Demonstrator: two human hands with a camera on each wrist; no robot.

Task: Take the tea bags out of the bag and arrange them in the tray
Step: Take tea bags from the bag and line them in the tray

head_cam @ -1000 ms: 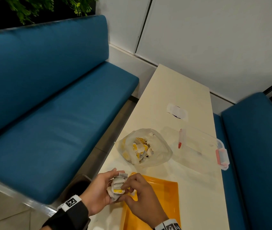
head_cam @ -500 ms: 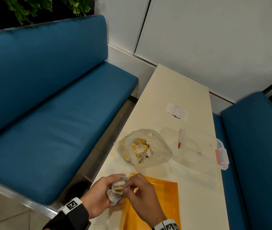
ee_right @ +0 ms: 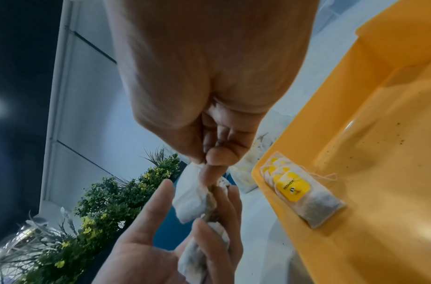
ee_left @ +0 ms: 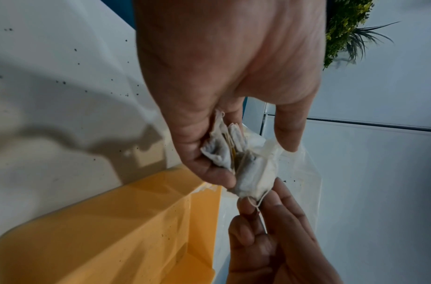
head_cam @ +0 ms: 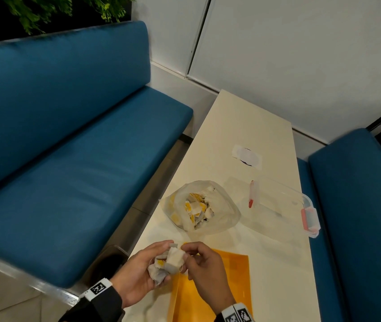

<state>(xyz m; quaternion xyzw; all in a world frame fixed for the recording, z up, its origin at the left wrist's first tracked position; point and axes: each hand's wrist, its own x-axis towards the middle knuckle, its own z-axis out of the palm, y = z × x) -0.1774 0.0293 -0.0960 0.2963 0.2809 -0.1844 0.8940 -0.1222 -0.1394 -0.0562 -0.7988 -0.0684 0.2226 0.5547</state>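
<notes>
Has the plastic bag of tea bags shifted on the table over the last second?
No. The plastic bag sits at the same spot beside the clear container, just beyond the orange tray.

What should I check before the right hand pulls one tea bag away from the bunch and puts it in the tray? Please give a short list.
1. Left hand holds the bunch of tea bags: ok.
2. Right hand pinches one tea bag at its corner: ok.
3. Its string is free of the bunch: cannot tell.
4. Orange tray is right beside the hands: ok.
5. Tray has bare floor beside the tea bags already in the tray: ok.
</notes>
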